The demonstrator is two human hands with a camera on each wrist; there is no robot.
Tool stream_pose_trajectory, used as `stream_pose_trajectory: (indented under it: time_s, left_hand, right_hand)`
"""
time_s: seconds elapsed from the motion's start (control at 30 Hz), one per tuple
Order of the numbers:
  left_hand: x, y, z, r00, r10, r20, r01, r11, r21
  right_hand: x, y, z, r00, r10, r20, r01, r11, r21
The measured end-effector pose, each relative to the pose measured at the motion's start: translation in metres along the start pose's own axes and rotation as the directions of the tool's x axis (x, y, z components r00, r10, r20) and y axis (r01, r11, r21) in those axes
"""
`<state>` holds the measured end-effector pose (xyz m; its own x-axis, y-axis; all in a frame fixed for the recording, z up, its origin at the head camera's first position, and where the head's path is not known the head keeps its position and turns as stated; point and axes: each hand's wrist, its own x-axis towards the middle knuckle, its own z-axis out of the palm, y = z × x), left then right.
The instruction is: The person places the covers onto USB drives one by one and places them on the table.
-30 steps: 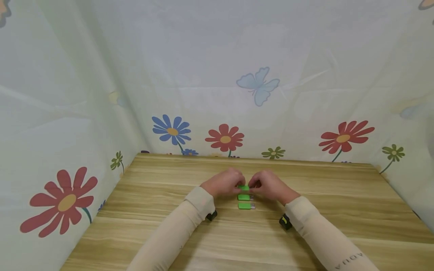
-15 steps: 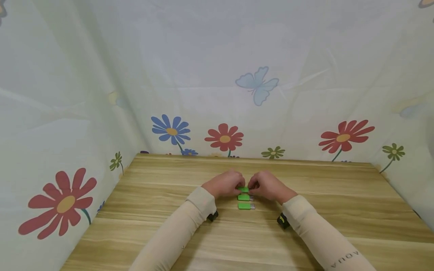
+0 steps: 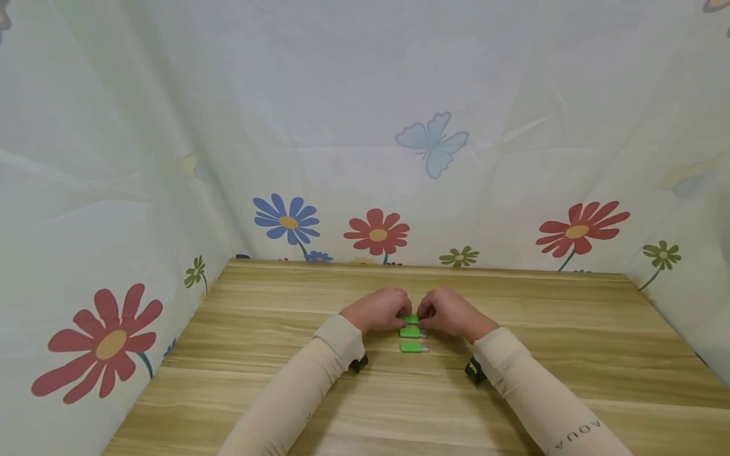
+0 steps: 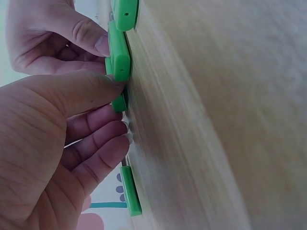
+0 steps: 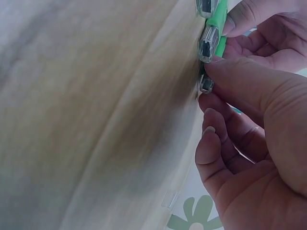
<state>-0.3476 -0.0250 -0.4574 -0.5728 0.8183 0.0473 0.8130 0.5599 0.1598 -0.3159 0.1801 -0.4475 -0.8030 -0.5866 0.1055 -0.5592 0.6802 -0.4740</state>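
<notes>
Three green USB sticks with clear caps over their plugs lie in a column: the nearest stick [image 3: 410, 347], the middle stick [image 3: 409, 332] and the far stick [image 3: 410, 320]. My left hand [image 3: 377, 310] pinches the green body of the far stick between thumb and index finger. From the other side my right hand [image 3: 455, 313] pinches that stick's clear-capped plug end [image 5: 206, 85]. Fingers hide part of it in every view. Beyond my left hand, the left wrist view shows another green piece [image 4: 130, 191] on the table, hidden in the head view.
A clear cap-like piece [image 5: 170, 198] lies beyond my right hand near the far edge. The wood-grain table [image 3: 274, 291] meets a white flowered curtain [image 3: 342, 126] at the back and sides. Dark wrist cameras [image 3: 476, 371] sit under the cuffs.
Both hands have brought the far stick slightly towards me, closer to the middle one. Over the last half second hardly anything has moved.
</notes>
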Motion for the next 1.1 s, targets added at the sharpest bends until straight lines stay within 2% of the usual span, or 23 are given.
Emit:
stream_pose_trajectory:
  time_s: [0.33, 0.6, 0.87, 1.0, 1.1]
  left_hand:
    - [-0.002, 0.004, -0.002, 0.998, -0.052, 0.027, 0.052, 0.999, -0.009]
    - [-0.002, -0.001, 0.002, 0.998, -0.067, 0.015, 0.068, 0.997, -0.029]
    - [-0.007, -0.005, -0.002, 0.995, -0.098, 0.006, 0.098, 0.991, -0.085]
    - [-0.010, -0.009, -0.003, 0.988, -0.153, -0.012, 0.150, 0.980, -0.131]
    - [-0.012, -0.011, -0.007, 0.982, -0.181, -0.047, 0.173, 0.975, -0.137]
  right_hand:
    - [-0.001, -0.003, -0.001, 1.000, -0.009, 0.014, 0.009, 1.000, 0.012]
    - [-0.002, -0.005, -0.002, 0.999, 0.027, 0.018, -0.027, 1.000, -0.001]
    - [-0.003, 0.001, -0.004, 0.997, 0.076, 0.005, -0.076, 0.997, -0.007]
    - [-0.004, 0.003, -0.010, 0.991, 0.133, -0.001, -0.133, 0.991, 0.009]
    - [-0.005, 0.003, -0.017, 0.991, 0.132, -0.024, -0.132, 0.991, 0.000]
